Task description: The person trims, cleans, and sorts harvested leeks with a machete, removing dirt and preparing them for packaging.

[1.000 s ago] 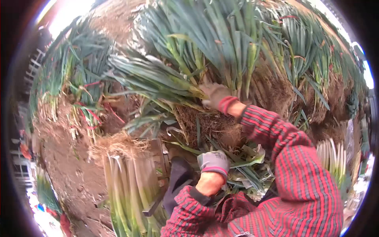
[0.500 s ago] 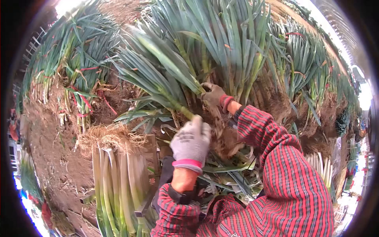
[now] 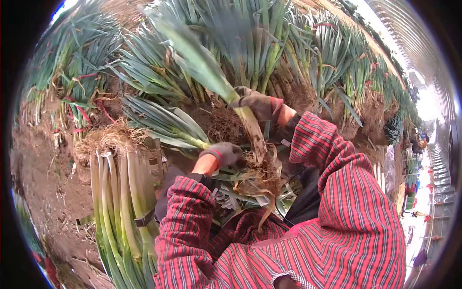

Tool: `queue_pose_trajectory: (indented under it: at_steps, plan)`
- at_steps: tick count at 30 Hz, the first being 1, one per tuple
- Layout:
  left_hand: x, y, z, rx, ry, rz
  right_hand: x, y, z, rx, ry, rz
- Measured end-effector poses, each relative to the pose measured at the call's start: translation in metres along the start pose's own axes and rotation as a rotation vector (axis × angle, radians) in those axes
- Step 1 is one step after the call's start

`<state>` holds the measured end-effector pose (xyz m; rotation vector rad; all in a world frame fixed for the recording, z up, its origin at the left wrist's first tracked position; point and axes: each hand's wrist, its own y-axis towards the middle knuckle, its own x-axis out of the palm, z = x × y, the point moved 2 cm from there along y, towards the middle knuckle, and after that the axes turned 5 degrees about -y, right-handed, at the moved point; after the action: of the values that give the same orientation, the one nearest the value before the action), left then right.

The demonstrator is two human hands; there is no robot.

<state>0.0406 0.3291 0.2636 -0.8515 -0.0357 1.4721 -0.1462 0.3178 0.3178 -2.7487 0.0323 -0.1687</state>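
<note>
Gloved, my right hand (image 3: 257,103) wraps round a large leek (image 3: 250,126) at the base of its green leaves. The leek is tilted, leaves toward the upper left, with its soil-stained stem and roots hanging toward my lap. My left hand (image 3: 225,153), also gloved, is lower and to the left, closed around the stem end of a smaller leek (image 3: 190,139) whose leaves point left. Its fingertips are partly hidden and blurred. Loose leaf scraps (image 3: 231,200) lie beneath both hands.
Trimmed pale leeks (image 3: 122,192), roots up, rest in a holder at lower left. Leek piles (image 3: 240,43) stand ahead, with tied bundles (image 3: 72,72) at the left and more bundles (image 3: 337,67) at the right. Soil (image 3: 38,168) shows at the left.
My right hand has lifted a large leek clear, so its stem and roots now show. My left hand has turned and moved lower relative to the leaves. The view has shifted right.
</note>
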Motion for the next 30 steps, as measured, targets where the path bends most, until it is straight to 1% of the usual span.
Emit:
queue_pose_trajectory:
  at_steps: [2,3,4,6,8,9,10,11,12,13,14,15,16,17,18,19,21,23,24,25,26,27,28,29,30]
  plan:
    - [0.027,0.002,0.016,0.075,0.079,-0.106,0.003,0.001,0.010,-0.027,-0.213,0.158]
    - [0.047,0.003,0.017,0.107,0.292,-0.005,0.004,0.004,0.016,-0.038,-0.140,0.187]
    - [0.064,0.007,0.018,0.135,0.503,0.101,-0.001,0.005,0.017,-0.026,-0.142,0.222]
    - [0.073,0.011,0.022,0.108,0.511,0.104,0.004,0.004,0.004,-0.005,-0.142,0.285]
    - [0.077,0.012,0.028,0.052,0.493,0.101,0.014,-0.004,-0.016,-0.034,-0.078,0.263]
    - [0.086,0.018,0.016,0.069,0.478,0.110,0.019,-0.012,-0.035,-0.042,-0.065,0.259]
    - [0.095,0.029,0.009,0.046,0.481,0.097,0.021,-0.017,-0.045,-0.052,-0.054,0.254]
    - [0.102,0.039,0.003,0.021,0.489,0.082,0.013,-0.015,-0.050,-0.080,-0.044,0.266]
    - [0.102,0.043,0.001,-0.002,0.504,0.067,0.019,-0.028,-0.073,-0.144,-0.155,0.319]
    - [0.108,0.041,-0.001,0.034,0.564,0.086,0.014,-0.034,-0.084,-0.225,-0.153,0.302]
    - [0.117,0.045,-0.002,0.000,0.651,0.066,0.007,-0.039,-0.096,-0.306,-0.155,0.283]
    - [0.122,0.051,-0.009,0.008,0.619,0.044,-0.001,-0.046,-0.111,-0.296,-0.262,0.398]
    - [0.126,0.057,-0.016,0.016,0.593,0.019,-0.020,-0.045,-0.120,-0.431,-0.337,0.400]
    - [0.126,0.063,-0.016,-0.031,0.605,-0.026,-0.014,-0.063,-0.146,-0.471,-0.376,0.396]
    - [0.123,0.063,-0.013,-0.049,0.600,-0.020,-0.006,-0.083,-0.171,-0.510,-0.416,0.393]
    - [0.122,0.062,-0.011,-0.061,0.586,-0.009,-0.031,-0.089,-0.185,-0.746,-0.942,0.427]
    - [0.113,0.058,-0.009,-0.093,0.582,0.006,-0.040,-0.102,-0.218,-0.761,-0.583,0.417]
    - [0.097,0.059,-0.014,-0.142,0.625,-0.037,-0.045,-0.120,-0.248,-0.809,-0.488,0.409]
    - [0.092,0.060,-0.014,-0.164,0.643,-0.066,-0.047,-0.131,-0.264,-0.789,-0.410,0.441]
    - [0.092,0.060,-0.012,-0.184,0.660,-0.104,-0.002,-0.160,-0.279,-0.750,-0.362,0.479]
    - [0.099,0.059,-0.008,-0.203,0.674,-0.154,-0.009,-0.166,-0.282,-0.724,-0.306,0.447]
    - [0.068,0.043,0.030,-0.284,0.542,-0.031,-0.020,-0.168,-0.286,-0.701,-0.245,0.416]
    - [0.058,0.052,0.031,-0.252,0.472,0.218,-0.027,-0.170,-0.288,-0.686,-0.183,0.379]
    - [0.046,0.047,0.041,-0.140,0.520,0.407,-0.022,-0.174,-0.284,-0.711,-0.129,0.415]
    - [0.039,0.042,0.050,-0.090,0.488,0.422,-0.022,-0.177,-0.284,-0.715,-0.116,0.410]
